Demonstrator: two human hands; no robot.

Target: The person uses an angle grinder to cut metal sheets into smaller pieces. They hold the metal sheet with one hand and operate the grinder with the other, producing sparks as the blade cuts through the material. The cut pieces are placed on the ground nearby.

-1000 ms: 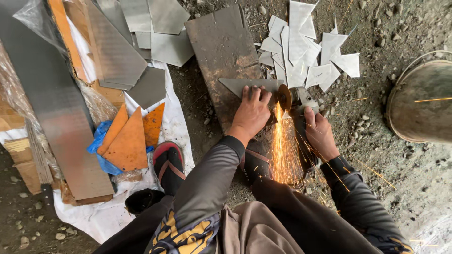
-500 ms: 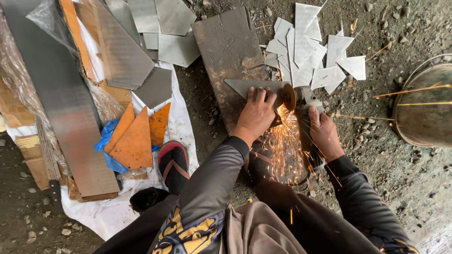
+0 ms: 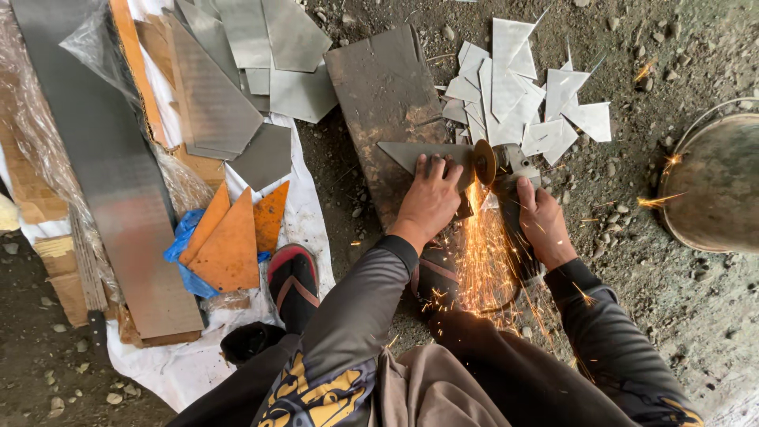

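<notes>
1. Plate, rusty and dark, lies flat on the gravel ahead of me; the work sits on its near right edge.
2. Triangle of grey sheet metal rests on the plate, its point toward the left.
3. Left hand presses flat on the triangle, fingers spread, pinning it down.
4. Right hand is wrapped closed around the grinder body, just right of my left hand.
5. Disc stands on edge at the triangle's right end, throwing sparks back toward my lap.
6. Against half a second ago, both hands sit as before; the spark stream looks longer and narrower, and a few sparks fly near the basin at right.
</notes>
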